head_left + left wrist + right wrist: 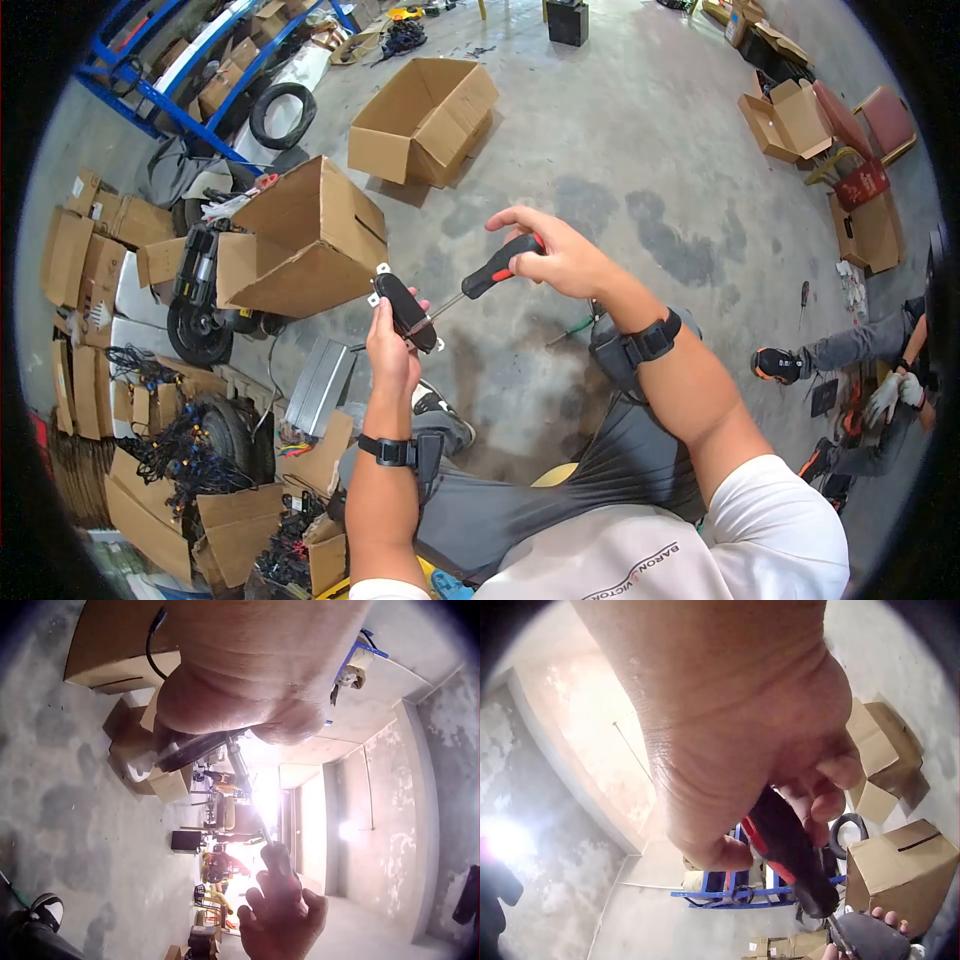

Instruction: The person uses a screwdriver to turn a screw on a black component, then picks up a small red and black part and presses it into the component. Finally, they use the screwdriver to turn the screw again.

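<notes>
A: What's in hand?
B: A black oval part (405, 310), flat, with rounded ends and small silver mounting tabs at its corners. It's held in the air above the knees, in front of a tilted cardboard box (300, 245). To its right is a screwdriver (497, 268) with a thin metal shaft and a black handle with a red strip. The tip sits on the part's face, near the lower end.
A: Floor and room?
B: Bare grey concrete floor (620, 170), dark stains. On the far left are flattened cartons (70, 260), a blue rack (160, 90), a loose tyre (282, 113), a scooter wheel (197, 335) just beside the tilted box, and cable bundles (175, 455). An open box (425, 120) sits on the floor in the middle. On the right are more open boxes (790, 120) and a second person (870, 370) sitting on the floor in gloves.
A: Hands?
B: Left hand (392, 355) has the forearm upright and the fingers wrapped round the part from behind. The right wrist view shows its fingertips at the part's edge. Right hand (560, 255) is higher and to the right, fingers curled round the screwdriver handle. The shaft slopes down-left to the part. Strap on each wrist.
</notes>
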